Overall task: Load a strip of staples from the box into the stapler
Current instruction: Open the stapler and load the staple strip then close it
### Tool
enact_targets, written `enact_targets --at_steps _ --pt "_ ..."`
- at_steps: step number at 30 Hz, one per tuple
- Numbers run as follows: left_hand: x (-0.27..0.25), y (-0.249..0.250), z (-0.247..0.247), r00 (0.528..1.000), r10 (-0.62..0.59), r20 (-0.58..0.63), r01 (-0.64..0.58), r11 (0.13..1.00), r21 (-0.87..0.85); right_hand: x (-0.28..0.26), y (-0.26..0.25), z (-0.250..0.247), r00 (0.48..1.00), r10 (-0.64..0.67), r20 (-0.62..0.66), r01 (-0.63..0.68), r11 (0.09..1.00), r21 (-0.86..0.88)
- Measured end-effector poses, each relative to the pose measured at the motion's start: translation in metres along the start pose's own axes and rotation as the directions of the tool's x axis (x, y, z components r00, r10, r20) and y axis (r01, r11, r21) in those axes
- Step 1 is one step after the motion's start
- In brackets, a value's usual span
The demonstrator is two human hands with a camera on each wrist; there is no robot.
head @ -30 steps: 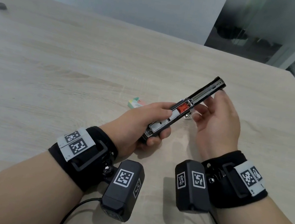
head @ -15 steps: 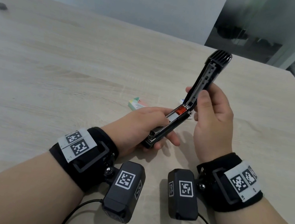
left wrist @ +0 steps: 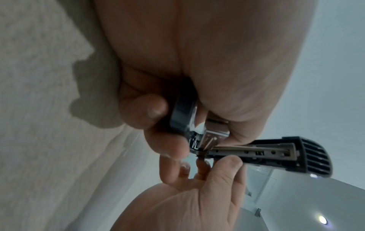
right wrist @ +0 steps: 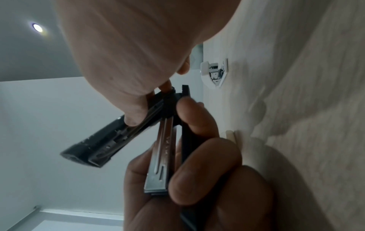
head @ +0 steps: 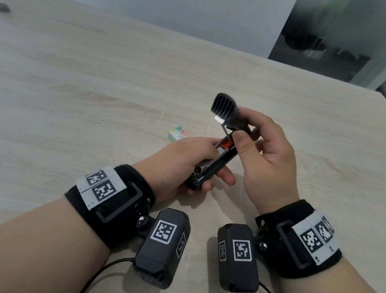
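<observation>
My left hand grips the base and metal magazine of the black stapler, thumb on top and fingers underneath. A red pusher shows at the hinge end of the magazine. My right hand pinches the ribbed black cover near the hinge, holding it tilted over the magazine at a narrow angle. The right wrist view shows the cover apart from the magazine. A small green and white staple box lies on the table behind my left hand. Whether staples lie in the magazine I cannot tell.
The pale wooden table spreads wide to the left and far side. A small dark object sits at its far left corner. In the right wrist view a white tray with metal staples lies on the table beyond the stapler.
The right hand has swung the cover from lying flat open, up to upright, and now over towards the magazine. The left hand has kept its hold on the base.
</observation>
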State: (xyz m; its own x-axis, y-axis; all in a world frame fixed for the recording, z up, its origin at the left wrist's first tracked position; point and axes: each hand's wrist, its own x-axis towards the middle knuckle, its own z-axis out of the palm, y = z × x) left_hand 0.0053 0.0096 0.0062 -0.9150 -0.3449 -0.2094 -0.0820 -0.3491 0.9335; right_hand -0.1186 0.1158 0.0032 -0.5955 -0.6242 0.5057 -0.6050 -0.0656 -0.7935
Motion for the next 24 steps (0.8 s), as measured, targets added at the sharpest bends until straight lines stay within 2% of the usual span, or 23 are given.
enact_targets --at_steps 4,12,24 --pt "0.0009 0.0004 -0.0010 1.000 -0.011 -0.011 0.011 1.000 0.022 0.0004 -0.0002 0.0016 0.998 -0.058 0.016 0.058 0.997 -0.045" --pt "0.0025 0.0000 -0.0025 1.000 -0.013 -0.004 0.013 1.000 0.011 0.0009 0.0019 0.0017 0.997 -0.075 0.028 0.076 0.996 -0.051" --pt "0.0050 0.0041 -0.0056 0.997 -0.071 -0.011 0.068 0.982 -0.179 0.0034 0.0070 0.0032 0.990 -0.106 0.095 0.111 0.993 -0.046"
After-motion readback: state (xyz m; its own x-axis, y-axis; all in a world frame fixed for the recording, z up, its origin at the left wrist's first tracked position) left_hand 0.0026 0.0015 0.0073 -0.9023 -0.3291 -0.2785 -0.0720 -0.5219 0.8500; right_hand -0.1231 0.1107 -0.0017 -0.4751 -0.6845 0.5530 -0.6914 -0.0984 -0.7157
